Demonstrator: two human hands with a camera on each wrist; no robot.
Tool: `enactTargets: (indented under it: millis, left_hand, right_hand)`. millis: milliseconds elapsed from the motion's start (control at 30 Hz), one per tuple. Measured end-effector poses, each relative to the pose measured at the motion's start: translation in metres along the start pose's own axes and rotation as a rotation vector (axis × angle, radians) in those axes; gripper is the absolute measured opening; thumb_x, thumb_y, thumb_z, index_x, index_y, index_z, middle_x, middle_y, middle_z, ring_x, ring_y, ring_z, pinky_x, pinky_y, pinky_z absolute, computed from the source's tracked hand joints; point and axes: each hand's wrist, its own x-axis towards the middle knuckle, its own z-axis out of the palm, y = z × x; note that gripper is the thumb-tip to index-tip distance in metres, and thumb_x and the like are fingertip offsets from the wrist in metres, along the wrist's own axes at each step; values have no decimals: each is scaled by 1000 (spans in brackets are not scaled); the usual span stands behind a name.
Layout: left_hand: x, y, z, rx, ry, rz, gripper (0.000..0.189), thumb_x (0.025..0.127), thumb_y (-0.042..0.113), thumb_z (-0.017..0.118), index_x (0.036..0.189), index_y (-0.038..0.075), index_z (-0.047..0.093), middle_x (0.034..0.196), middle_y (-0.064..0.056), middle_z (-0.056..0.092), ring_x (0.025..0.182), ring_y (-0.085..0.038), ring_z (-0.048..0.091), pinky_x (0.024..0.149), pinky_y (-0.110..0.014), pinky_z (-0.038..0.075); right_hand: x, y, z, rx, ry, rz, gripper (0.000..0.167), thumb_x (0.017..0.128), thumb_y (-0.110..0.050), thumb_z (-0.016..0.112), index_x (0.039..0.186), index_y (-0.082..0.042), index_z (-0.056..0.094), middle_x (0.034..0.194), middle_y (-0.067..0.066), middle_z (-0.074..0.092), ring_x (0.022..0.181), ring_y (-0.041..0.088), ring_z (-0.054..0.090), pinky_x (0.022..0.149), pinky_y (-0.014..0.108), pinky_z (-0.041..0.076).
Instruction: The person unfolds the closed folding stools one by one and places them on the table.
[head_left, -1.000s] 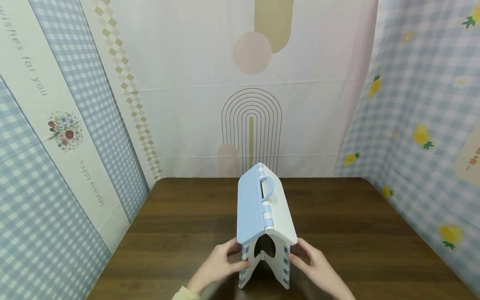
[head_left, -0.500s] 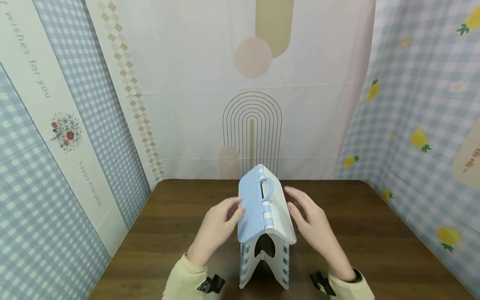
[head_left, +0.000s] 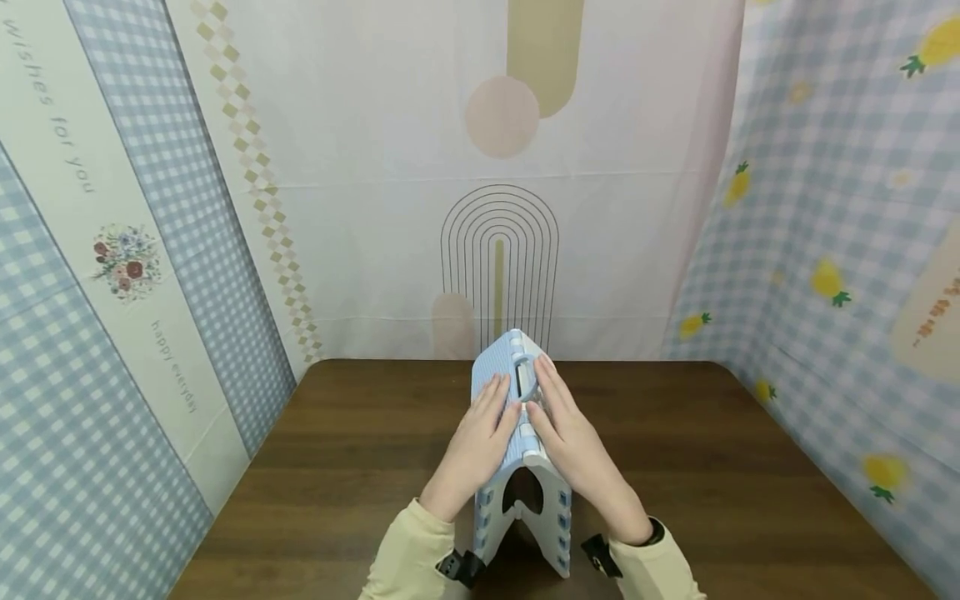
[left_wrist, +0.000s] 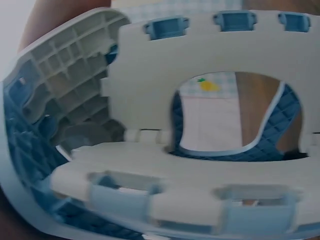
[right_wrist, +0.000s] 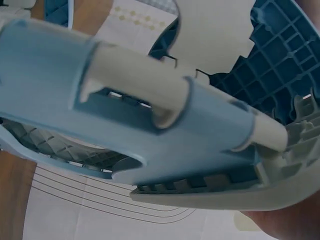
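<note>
A blue and white folding step stool (head_left: 491,360) stands partly folded on the table, its hinged top bent up into a roof-like ridge. My left hand (head_left: 474,446) lies flat on the blue half of the top, fingers straight. On the white half rests my right hand (head_left: 576,442), also with straight fingers, its tips beside the handle slot. Both thumbs come near each other at the ridge. In the left wrist view the white leg panels (left_wrist: 210,55) show from underneath, around an oval opening. Blue and white hinge knuckles (right_wrist: 215,112) fill the right wrist view.
The dark wooden table (head_left: 360,442) spreads out on both sides of the stool. Behind it hangs a pale printed cloth (head_left: 360,250), with checked cloths on the left and right. A black strap (head_left: 461,568) is on the left wrist, another (head_left: 602,554) on the right.
Both hands have left the stool's leg panels, risen past its sides and come inward onto the top. The top's two halves look closer together than before.
</note>
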Motion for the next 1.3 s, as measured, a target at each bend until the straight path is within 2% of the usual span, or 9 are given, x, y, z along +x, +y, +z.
enactTargets:
  millis: [133,333,633,900,1100,1300]
  left_hand:
    - [-3,-5,3,-44,18,0,60,105,47,25,153,12,26,162,-8,19,151,-28,16,122,-51,19]
    - [-5,-9,0,-12,20,16,58,105,46,26,153,14,28,162,-7,22,151,-26,18,122,-49,20]
    - [-10,-16,-7,35,11,16,58,104,46,27,153,15,29,161,-6,24,150,-24,21,122,-48,21]
    - [-12,-22,-13,54,16,15,56,104,45,30,152,17,31,161,-4,26,150,-23,22,122,-49,21]
    - [-17,-27,-16,89,5,4,55,104,45,30,152,17,32,161,-4,26,150,-24,22,122,-49,21]
    - [-21,-31,-20,122,-8,-5,55,104,43,32,152,15,33,160,-5,27,150,-26,22,122,-50,20]
  right_hand:
    - [-3,0,5,-30,32,4,56,105,-27,39,155,-12,20,164,9,16,148,32,23,115,57,28]
    - [-6,-2,11,-59,82,9,52,105,-24,38,154,-12,24,162,8,21,146,31,28,114,55,31]
    - [-8,-8,21,-73,103,25,51,105,-23,39,153,-11,27,161,7,25,144,30,33,112,54,35]
    - [-8,-14,29,-119,163,28,49,102,-21,43,150,-11,36,157,6,35,136,29,45,104,52,45]
    - [-10,-16,37,-130,191,38,48,101,-19,45,147,-11,41,154,6,40,127,31,55,93,50,53]
    - [-13,-14,45,-145,216,38,47,98,-18,49,144,-10,46,151,8,45,130,30,52,99,52,49]
